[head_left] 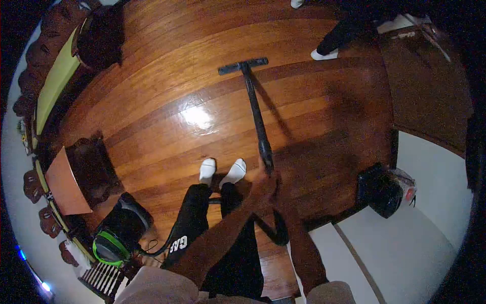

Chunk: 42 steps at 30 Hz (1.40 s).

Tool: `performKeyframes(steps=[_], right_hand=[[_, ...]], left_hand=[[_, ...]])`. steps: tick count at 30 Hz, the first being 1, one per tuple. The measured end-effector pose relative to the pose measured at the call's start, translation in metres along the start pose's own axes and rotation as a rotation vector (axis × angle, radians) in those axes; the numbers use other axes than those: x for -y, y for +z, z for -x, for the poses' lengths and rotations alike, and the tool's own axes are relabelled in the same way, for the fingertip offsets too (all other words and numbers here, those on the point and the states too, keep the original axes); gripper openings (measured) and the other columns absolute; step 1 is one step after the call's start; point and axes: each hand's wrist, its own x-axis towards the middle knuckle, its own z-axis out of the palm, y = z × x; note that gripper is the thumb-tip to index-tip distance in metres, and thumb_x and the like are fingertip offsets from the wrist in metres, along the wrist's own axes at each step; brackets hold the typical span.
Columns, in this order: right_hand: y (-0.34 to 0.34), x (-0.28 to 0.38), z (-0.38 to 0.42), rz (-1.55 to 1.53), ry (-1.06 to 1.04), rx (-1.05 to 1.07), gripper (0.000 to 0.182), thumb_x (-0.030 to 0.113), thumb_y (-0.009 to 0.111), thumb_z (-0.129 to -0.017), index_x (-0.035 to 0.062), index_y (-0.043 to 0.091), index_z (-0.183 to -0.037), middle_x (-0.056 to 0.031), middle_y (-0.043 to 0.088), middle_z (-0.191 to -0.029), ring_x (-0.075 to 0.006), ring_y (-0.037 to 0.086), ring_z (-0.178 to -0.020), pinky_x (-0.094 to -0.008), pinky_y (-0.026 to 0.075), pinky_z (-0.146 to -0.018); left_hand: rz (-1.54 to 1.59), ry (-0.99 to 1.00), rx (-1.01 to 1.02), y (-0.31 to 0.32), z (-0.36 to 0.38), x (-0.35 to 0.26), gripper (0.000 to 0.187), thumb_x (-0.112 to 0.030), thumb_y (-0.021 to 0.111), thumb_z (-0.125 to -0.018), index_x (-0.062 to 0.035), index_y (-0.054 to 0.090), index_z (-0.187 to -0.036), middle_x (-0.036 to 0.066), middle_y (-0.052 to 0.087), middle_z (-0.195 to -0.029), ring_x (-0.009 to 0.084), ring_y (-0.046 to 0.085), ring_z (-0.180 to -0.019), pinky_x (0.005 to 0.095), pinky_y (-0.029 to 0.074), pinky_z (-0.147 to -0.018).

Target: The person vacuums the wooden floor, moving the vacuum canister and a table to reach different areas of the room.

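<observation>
A black vacuum cleaner wand (255, 114) slants away from me across the wooden floor. Its wide floor head (243, 66) lies flat on the boards ahead. My left hand (260, 186) is closed around the wand's near end. Close beside it, my right hand (277, 195) also grips the handle end; dim light blurs the fingers of both. Below my hands the black hose (276, 234) bends round and passes behind my legs. At the lower left stands the vacuum cleaner body (112, 249), black with a bright green rim.
My white-socked feet (223, 172) stand on the floor (162, 91). Another person's white-socked foot (324, 54) is at the upper right. Wooden furniture with an orange top (66, 182) and a yellow-topped piece (55, 86) line the left. A black bag (382, 190) rests beside a white surface (390, 243) at right.
</observation>
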Motion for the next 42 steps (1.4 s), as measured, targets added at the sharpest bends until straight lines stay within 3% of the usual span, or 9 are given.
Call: performKeyframes(steps=[10,19,26,29,30,33,36,39,42], right_hand=[[0.046,-0.038,0.239,0.126,0.110,0.288,0.061,0.024,0.059,-0.085,-0.0004,0.036,-0.136,-0.0251,0.058,-0.110,-0.0355,0.058,-0.100,-0.0431,0.046,-0.087],[0.130,0.041,0.018,0.097,0.011,0.224,0.065,0.022,0.055,-0.087,0.0008,0.029,-0.142,-0.0269,0.055,-0.117,-0.0393,0.056,-0.106,-0.0458,0.045,-0.091],[0.157,0.164,-0.026,0.150,-0.102,0.087,0.052,0.019,0.058,-0.081,-0.0003,0.043,-0.128,-0.0316,0.061,-0.095,-0.0495,0.058,-0.093,-0.0543,0.047,-0.079],[0.201,0.159,0.009,0.152,-0.251,-0.043,0.052,0.019,0.058,-0.083,0.0008,0.042,-0.128,-0.0322,0.060,-0.094,-0.0502,0.058,-0.091,-0.0538,0.048,-0.077],[0.222,0.143,0.027,0.180,-0.231,-0.040,0.060,0.022,0.059,-0.083,0.0011,0.036,-0.134,-0.0331,0.060,-0.095,-0.0499,0.058,-0.091,-0.0537,0.048,-0.076],[0.242,0.145,0.108,0.119,-0.023,0.087,0.062,0.024,0.055,-0.088,0.0032,0.032,-0.141,-0.0307,0.061,-0.100,-0.0461,0.062,-0.087,-0.0488,0.051,-0.075],[0.267,0.077,0.203,0.242,0.012,0.212,0.053,0.019,0.060,-0.086,0.0034,0.040,-0.132,-0.0306,0.056,-0.113,-0.0434,0.058,-0.101,-0.0501,0.046,-0.081],[0.271,0.085,0.291,0.221,-0.024,0.319,0.060,0.023,0.063,-0.087,0.0079,0.036,-0.139,-0.0215,0.054,-0.126,-0.0354,0.058,-0.109,-0.0465,0.046,-0.089],[0.295,0.077,0.292,0.191,-0.058,0.286,0.061,0.028,0.060,-0.089,0.0083,0.034,-0.141,-0.0215,0.054,-0.125,-0.0361,0.057,-0.110,-0.0460,0.045,-0.092]], left_hand=[[0.024,-0.143,0.159,0.002,0.254,0.047,0.079,-0.033,0.048,-0.095,0.0116,0.001,-0.142,0.029,0.062,-0.080,0.0436,0.061,-0.065,0.0483,0.050,-0.058],[-0.103,-0.145,-0.251,-0.127,0.043,0.058,0.074,-0.032,0.052,-0.093,0.0020,0.012,-0.145,0.032,0.062,-0.084,0.0472,0.063,-0.075,0.0518,0.050,-0.062],[0.086,0.038,-0.259,-0.226,-0.008,0.049,0.049,-0.036,0.054,-0.089,0.0036,0.049,-0.117,0.030,0.063,-0.086,0.0456,0.063,-0.080,0.0501,0.049,-0.068],[0.050,-0.017,-0.236,-0.243,0.032,0.076,0.046,-0.033,0.054,-0.089,0.0039,0.049,-0.116,0.031,0.062,-0.085,0.0438,0.064,-0.077,0.0505,0.049,-0.067],[0.023,0.218,-0.337,-0.237,0.041,0.108,0.048,-0.032,0.055,-0.088,0.0020,0.046,-0.121,0.030,0.063,-0.084,0.0444,0.063,-0.075,0.0509,0.049,-0.066],[-0.033,-0.044,-0.134,-0.238,0.127,0.129,0.065,-0.033,0.053,-0.090,0.0024,0.025,-0.138,0.034,0.061,-0.085,0.0532,0.059,-0.079,0.0563,0.048,-0.072],[0.010,-0.193,-0.149,-0.231,0.230,0.130,0.071,-0.031,0.053,-0.091,0.0016,0.018,-0.143,0.029,0.063,-0.076,0.0434,0.063,-0.066,0.0484,0.051,-0.059],[-0.272,0.148,-0.184,-0.209,0.310,0.196,0.077,-0.029,0.053,-0.093,0.0100,0.009,-0.143,0.026,0.063,-0.072,0.0388,0.064,-0.061,0.0445,0.051,-0.055],[0.199,-0.135,-0.074,-0.232,0.326,0.188,0.072,-0.029,0.054,-0.093,0.0111,0.018,-0.141,0.025,0.063,-0.071,0.0394,0.063,-0.060,0.0450,0.051,-0.053]])
